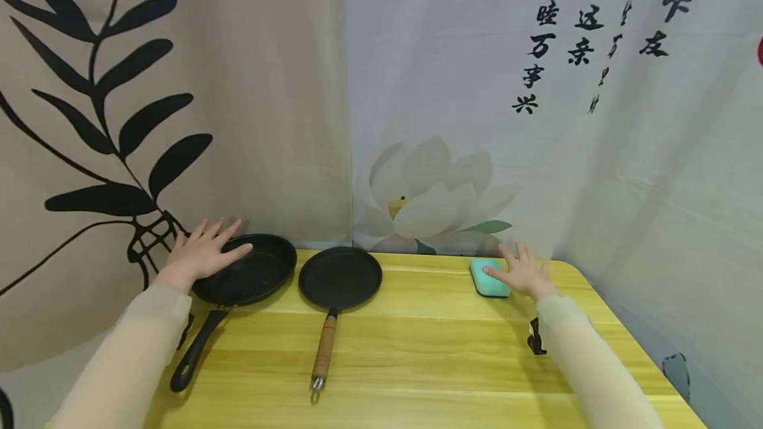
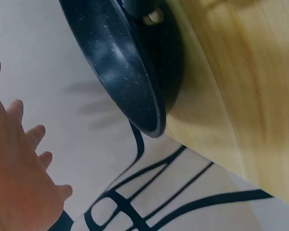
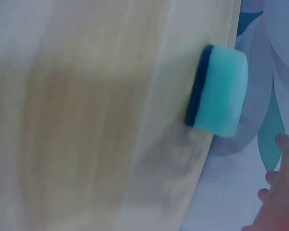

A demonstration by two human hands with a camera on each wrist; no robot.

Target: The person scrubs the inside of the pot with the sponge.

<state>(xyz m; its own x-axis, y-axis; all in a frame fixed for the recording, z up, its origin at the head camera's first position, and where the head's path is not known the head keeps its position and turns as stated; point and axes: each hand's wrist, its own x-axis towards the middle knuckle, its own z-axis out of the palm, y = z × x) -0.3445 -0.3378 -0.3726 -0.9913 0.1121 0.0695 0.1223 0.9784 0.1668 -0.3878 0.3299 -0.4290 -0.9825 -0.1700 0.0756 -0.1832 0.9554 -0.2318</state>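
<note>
My left hand is spread with straight fingers above the left rim of a deep black frying pan, and holds nothing. In the left wrist view the fingers stand apart from the speckled frying pan. Beside it lies a flat black pan with a wooden handle. At the table's far right, my right hand hovers with spread fingers next to a turquoise sponge. The right wrist view shows a gap between that hand and the sponge, which has a dark scouring layer underneath.
Everything lies on a yellow wooden table. A printed curtain with leaves, a lotus and writing hangs directly behind its far edge. Black straps sit at both wrists. The frying pan's black handle points toward the near left.
</note>
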